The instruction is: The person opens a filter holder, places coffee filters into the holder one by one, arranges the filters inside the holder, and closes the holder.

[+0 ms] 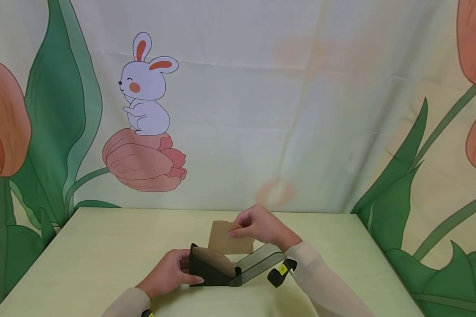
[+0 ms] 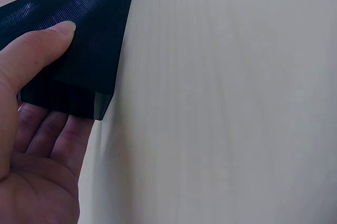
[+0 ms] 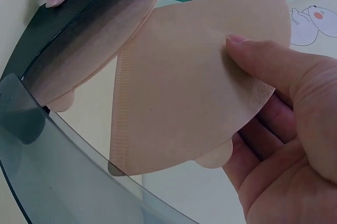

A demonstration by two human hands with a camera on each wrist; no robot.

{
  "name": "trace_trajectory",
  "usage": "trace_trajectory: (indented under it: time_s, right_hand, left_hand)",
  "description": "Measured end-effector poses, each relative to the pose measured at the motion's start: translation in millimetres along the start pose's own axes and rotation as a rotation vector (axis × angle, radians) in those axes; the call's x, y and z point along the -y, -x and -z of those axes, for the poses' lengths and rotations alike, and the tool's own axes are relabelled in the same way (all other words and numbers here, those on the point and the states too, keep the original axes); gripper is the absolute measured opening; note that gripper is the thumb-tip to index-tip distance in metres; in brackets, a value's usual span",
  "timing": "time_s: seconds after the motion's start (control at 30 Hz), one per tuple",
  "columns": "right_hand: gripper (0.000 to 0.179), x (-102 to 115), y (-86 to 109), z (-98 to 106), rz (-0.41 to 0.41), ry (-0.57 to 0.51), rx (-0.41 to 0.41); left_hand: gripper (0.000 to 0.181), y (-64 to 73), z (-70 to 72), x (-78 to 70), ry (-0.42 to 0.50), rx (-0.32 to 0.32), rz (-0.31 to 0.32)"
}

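A black filter holder (image 1: 208, 270) with a hinged, see-through smoky lid (image 1: 259, 263) stands on the table, its lid swung out to the right. Brown paper coffee filters (image 3: 100, 50) sit inside the holder. My left hand (image 1: 168, 270) grips the holder's left end, the thumb (image 2: 42, 50) across its near side and the fingers behind. Above the lid, my right hand (image 1: 258, 226) pinches a single brown coffee filter (image 3: 179, 87) between thumb and fingers. That filter is apart from the stack and hangs just right of the holder, partly behind the lid's edge in the right wrist view.
The pale wood-grain table (image 1: 123, 237) runs back to a hanging cloth (image 1: 238, 110) printed with a rabbit and tulips. A black wrist camera (image 1: 279, 273) with a yellow label hangs under the right wrist, near the lid.
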State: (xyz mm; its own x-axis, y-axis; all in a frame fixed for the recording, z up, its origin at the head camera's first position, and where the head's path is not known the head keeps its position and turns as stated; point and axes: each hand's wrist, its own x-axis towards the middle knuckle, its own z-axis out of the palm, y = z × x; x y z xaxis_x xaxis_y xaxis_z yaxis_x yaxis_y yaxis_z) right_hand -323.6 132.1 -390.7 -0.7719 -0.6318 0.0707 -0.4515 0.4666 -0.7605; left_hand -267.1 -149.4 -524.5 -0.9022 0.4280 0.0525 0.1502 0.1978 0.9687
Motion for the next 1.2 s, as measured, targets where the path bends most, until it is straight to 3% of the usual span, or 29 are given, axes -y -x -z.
trace_trajectory:
  time_s: [0.33, 0.73, 1.2]
  right_hand:
    - [0.007, 5, 2.6, 2, 0.018, -0.017, -0.007]
    - [0.005, 7, 3.4, -15, 0.041, -0.029, 0.038]
    - [0.006, 3, 2.4, -32, 0.031, -0.016, 0.097]
  left_hand:
    - [0.049, 0.7, 0.5, -0.2, -0.012, -0.009, -0.014]
    - [0.05, 0.5, 0.0, -2.3, 0.016, -0.007, 0.0]
    - [0.051, 0.0, -0.2, -2.0, -0.016, 0.005, 0.007]
